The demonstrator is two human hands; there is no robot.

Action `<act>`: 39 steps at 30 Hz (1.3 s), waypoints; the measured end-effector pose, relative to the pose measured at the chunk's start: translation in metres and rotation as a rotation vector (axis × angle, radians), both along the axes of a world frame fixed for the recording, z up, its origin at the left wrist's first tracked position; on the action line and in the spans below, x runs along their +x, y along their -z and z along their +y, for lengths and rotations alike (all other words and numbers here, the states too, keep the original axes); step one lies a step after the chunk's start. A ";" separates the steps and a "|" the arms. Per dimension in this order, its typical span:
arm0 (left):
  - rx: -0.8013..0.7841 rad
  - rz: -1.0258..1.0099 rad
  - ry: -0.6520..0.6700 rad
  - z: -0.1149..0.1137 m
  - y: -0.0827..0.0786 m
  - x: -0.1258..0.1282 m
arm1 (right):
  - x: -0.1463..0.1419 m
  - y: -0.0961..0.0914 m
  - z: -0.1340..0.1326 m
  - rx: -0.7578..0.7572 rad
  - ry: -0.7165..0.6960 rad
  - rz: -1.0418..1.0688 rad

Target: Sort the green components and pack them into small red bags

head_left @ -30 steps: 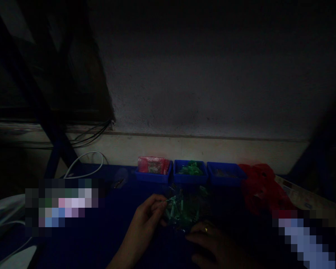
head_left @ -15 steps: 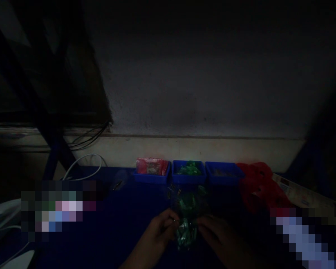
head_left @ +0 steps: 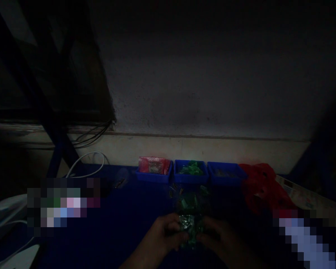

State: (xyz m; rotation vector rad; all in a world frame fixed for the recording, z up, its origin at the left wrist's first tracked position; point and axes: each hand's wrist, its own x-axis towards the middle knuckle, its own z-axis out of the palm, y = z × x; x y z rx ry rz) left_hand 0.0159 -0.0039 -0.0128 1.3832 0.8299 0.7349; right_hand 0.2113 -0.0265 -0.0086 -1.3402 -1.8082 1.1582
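Observation:
The scene is very dark. My left hand (head_left: 164,236) and my right hand (head_left: 222,239) meet low in the middle, fingers curled around a clear bag of small green parts (head_left: 189,228) that lies on the dark blue table (head_left: 123,231). The left hand grips the bag's left side, the right hand its right side. More green parts in the same bag (head_left: 189,203) spread just beyond my fingers.
Three blue bins stand in a row by the wall: one with red packets (head_left: 154,170), one with green parts (head_left: 190,171), one with dim contents (head_left: 225,173). A red plastic bag (head_left: 261,188) lies at right. White cable (head_left: 86,164) curls at left.
Both hands have closed in from the sides onto the near end of the bag, pulling it toward me and bunching it between them.

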 end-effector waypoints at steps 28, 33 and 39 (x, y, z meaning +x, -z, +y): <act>0.076 0.059 0.012 -0.008 -0.015 0.006 | 0.002 -0.007 -0.011 -0.067 0.113 -0.018; 0.085 0.052 0.005 -0.010 -0.014 0.006 | 0.002 0.002 -0.011 -0.106 0.124 -0.026; 0.081 -0.013 0.049 -0.008 -0.007 0.008 | 0.003 0.014 -0.015 -0.069 0.228 0.006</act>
